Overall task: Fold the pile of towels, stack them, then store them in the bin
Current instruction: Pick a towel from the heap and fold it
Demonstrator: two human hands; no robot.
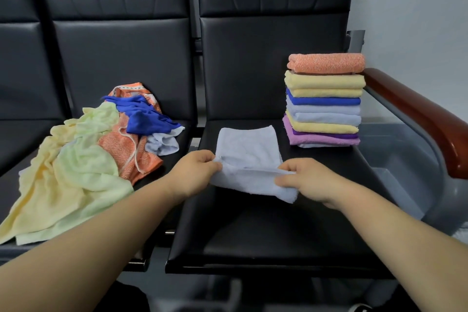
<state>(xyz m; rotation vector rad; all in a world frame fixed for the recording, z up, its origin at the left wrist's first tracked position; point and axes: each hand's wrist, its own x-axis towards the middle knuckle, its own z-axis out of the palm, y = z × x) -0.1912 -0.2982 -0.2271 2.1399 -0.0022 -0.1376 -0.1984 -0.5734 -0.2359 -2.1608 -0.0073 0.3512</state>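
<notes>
Left hand (195, 172), right hand (307, 180) — pinching pale blue towel (249, 152) | stretched between them

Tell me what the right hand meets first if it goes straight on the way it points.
The right hand points forward and leftward along its forearm, so it would first meet the pale blue towel it pinches; beyond that, probably the pile, though depth is unclear.

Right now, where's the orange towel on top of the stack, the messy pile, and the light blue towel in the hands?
orange towel (326, 63): head view, middle of its front fold.
messy pile (83, 167): head view, on its pale green part.
light blue towel (249, 147): head view, its flat middle part.
</notes>
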